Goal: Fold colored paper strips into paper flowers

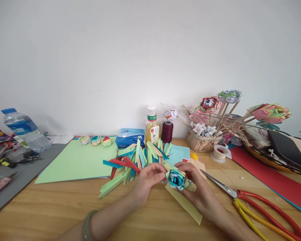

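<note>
A blue and pale-green folded paper flower (177, 179) is held over the table by my right hand (194, 180), its fingers wrapped round the flower's side and base. My left hand (150, 180) is closed in a pinch at a petal on the flower's left edge. Beneath the flower lies a yellow-green paper strip (185, 204). Just behind my hands is a heap of folded paper strips (137, 155) in green, red, blue and peach. To the right rest large scissors (230, 191) with red and yellow handles.
Green paper sheets (72, 159) lie at left, with small paper flowers (95, 140) on them. A tissue pack (129, 137), a bottle (152, 125) and a maroon thread spool (167, 131) stand at the back. A basket (203, 143) holds stemmed flowers, near a white spool (220, 153).
</note>
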The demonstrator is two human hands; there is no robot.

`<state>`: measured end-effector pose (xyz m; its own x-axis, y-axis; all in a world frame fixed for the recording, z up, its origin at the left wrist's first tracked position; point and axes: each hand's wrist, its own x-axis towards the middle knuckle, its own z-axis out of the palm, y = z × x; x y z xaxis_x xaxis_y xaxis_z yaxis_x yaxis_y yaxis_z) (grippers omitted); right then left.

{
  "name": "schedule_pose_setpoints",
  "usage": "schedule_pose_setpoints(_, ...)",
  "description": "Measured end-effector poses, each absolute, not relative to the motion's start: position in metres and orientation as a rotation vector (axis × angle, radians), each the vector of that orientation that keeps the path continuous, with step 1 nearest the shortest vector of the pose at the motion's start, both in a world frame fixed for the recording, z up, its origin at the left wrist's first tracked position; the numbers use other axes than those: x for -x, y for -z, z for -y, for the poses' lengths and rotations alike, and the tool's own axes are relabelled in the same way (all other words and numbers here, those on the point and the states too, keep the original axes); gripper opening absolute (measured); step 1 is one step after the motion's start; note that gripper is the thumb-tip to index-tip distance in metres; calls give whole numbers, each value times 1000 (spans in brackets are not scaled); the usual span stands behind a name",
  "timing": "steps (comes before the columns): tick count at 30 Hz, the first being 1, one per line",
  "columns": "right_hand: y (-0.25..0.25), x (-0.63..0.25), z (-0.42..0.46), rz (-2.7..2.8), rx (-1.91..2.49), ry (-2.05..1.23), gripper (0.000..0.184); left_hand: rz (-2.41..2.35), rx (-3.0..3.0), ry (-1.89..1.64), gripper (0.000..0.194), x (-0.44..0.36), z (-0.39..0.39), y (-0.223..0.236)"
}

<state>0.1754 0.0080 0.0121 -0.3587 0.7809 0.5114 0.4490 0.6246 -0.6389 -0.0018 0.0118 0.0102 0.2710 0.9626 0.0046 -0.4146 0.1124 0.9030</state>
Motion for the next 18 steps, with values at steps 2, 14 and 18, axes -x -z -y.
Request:
schedule_pose_setpoints(2, -10, -175, -8, 1989, 949, -524, 28, -731, -1028, -1157, 15, 2, -12, -9)
schedule_pose_setpoints(14, 0, -176, -8, 2041, 928, -536, 38, -771, -1320, -1276, 14, 1, -6, -11)
schedule_pose_setpoints(18, 6, -180, -10, 2064, 909, -392, 40, -872, -1691, -1381, 11, 1, -1, -10)
